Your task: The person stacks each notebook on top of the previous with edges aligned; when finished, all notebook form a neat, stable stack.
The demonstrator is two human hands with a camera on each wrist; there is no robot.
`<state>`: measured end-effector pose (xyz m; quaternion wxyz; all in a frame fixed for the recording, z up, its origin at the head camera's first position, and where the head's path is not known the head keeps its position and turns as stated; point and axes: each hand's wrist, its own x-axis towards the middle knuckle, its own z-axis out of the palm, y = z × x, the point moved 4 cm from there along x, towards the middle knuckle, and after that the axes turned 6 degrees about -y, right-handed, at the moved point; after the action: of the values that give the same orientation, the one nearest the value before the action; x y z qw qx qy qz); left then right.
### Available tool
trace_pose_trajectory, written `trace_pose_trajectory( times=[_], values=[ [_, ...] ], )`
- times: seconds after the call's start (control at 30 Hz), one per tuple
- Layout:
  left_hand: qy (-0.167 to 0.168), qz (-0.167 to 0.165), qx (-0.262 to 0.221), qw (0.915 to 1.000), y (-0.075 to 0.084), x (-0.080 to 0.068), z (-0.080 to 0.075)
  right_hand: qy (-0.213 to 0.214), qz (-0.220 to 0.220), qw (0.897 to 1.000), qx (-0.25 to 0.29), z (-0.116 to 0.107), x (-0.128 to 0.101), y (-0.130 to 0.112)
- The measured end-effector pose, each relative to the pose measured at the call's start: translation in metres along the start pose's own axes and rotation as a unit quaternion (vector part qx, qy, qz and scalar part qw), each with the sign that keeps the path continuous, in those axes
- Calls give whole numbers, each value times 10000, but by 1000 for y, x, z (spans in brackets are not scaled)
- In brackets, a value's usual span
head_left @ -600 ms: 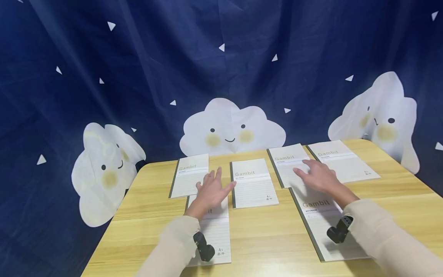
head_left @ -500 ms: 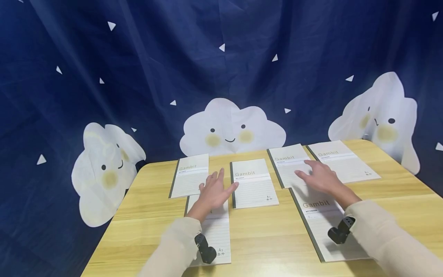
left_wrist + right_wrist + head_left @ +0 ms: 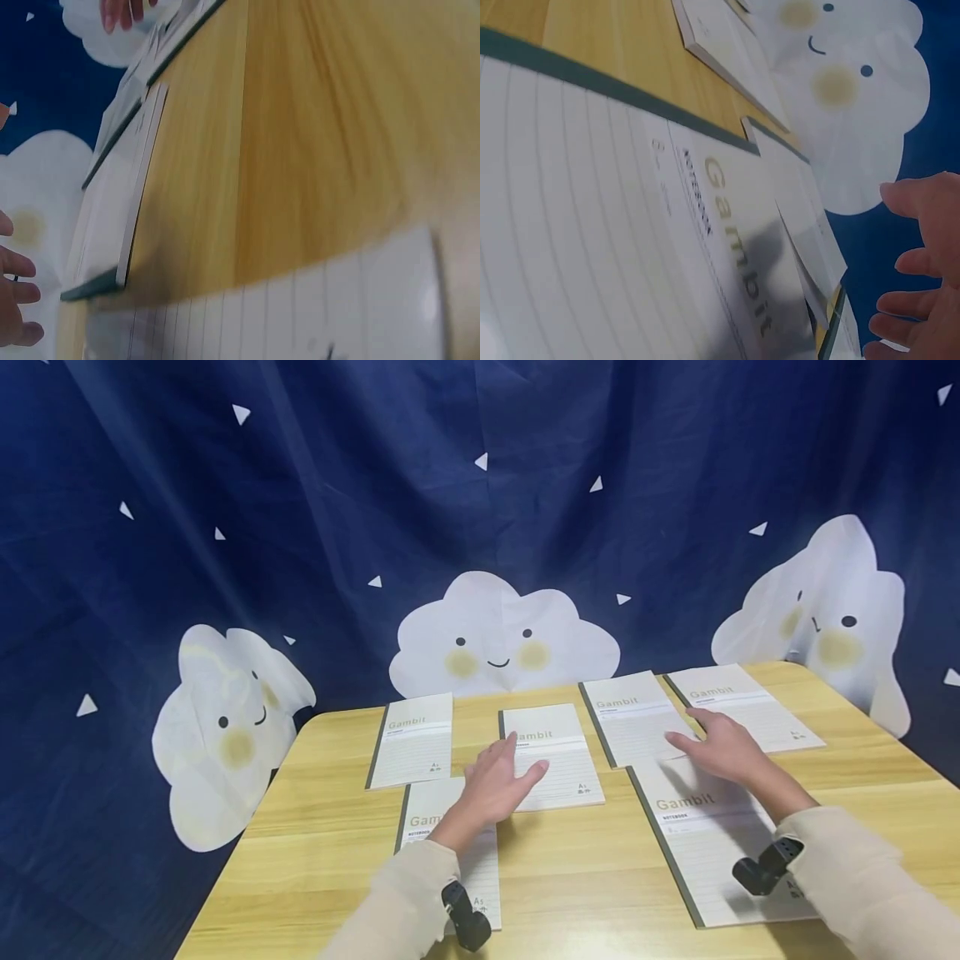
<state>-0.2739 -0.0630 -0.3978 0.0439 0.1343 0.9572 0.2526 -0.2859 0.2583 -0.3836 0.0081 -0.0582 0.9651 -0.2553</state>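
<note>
Several pale "Gambit" notebooks lie flat on a wooden table (image 3: 570, 868). My left hand (image 3: 504, 774) has straight, spread fingers over the left edge of the middle notebook (image 3: 558, 760), just past the front-left notebook (image 3: 450, 835). My right hand (image 3: 712, 742) is also flat and open, held over the top edge of the large front-right notebook (image 3: 712, 852) and the corner of the back-right notebook (image 3: 633, 714). In the right wrist view the fingers (image 3: 922, 285) hang straight above the Gambit cover (image 3: 630, 247). Neither hand holds anything.
One more notebook (image 3: 412, 739) lies at the back left and another (image 3: 742, 706) at the far right. A dark blue curtain (image 3: 480, 485) with white cloud faces hangs close behind the table. Bare wood shows along the front edge between the two front notebooks.
My left hand has moved right, off the front-left notebook and onto the middle notebook's left edge. My right hand has drifted a little to the right. The notebooks have not moved.
</note>
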Motion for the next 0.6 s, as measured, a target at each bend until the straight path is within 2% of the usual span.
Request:
trace_pose_trajectory(
  times=[0.27,0.6],
  values=[
    [-119,45,-1099,9939,16,-4,13,-38,123,9999,7,-2,-6,14],
    [-424,-48,-1722,9841,32,-10,28,-321,455,9984,57,-10,-12,26]
  ],
)
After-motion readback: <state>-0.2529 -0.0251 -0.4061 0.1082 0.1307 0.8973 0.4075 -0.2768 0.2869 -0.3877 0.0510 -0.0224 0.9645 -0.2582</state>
